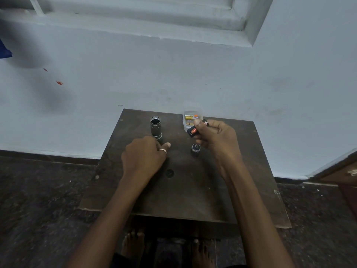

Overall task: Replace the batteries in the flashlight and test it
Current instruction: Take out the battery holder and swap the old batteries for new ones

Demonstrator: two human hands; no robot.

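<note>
The grey flashlight body (155,126) stands upright on its head on the dark wooden table (193,190), its open tail end facing up. My left hand (144,158), with a ring on one finger, rests on the table just in front of the body, fingers loosely curled and holding nothing. My right hand (214,135) holds the black battery holder (193,130) with red-orange batteries in it, just above the table. The black tail cap (195,148) with its spring facing up sits on the table under that hand.
A small clear plastic box (190,118) with yellow batteries lies at the table's far edge, right behind the holder. A pale wall stands close behind the table. Dark floor surrounds it, and my bare feet (135,246) show below the front edge.
</note>
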